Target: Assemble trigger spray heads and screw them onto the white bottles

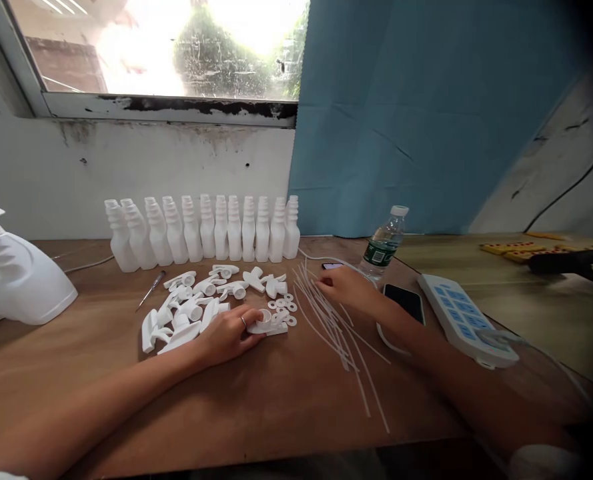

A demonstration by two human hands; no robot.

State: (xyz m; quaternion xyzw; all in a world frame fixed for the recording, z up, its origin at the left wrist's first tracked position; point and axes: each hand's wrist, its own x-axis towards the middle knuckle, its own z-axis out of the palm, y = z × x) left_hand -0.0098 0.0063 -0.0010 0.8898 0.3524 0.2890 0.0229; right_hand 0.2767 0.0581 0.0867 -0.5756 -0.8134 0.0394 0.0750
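Note:
My left hand (231,333), with a ring on one finger, is closed around a white trigger spray head (269,327) that rests low over the table. Close by lie several small white ring washers (283,303). A heap of loose white spray heads (189,307) spreads behind and left of this hand. To the right, my right hand (339,287) has its fingers curled together at the far end of a bundle of thin white plastic tubes (333,320). Whether a tube is pinched between those fingertips is too small to make out.
A row of white bottles without tops (221,230) stands along the wall. At far left is a larger spray bottle (21,273), with a screwdriver (151,290) nearer the heap. On the right are a water bottle (383,243), a phone (403,303) and a power strip (463,320).

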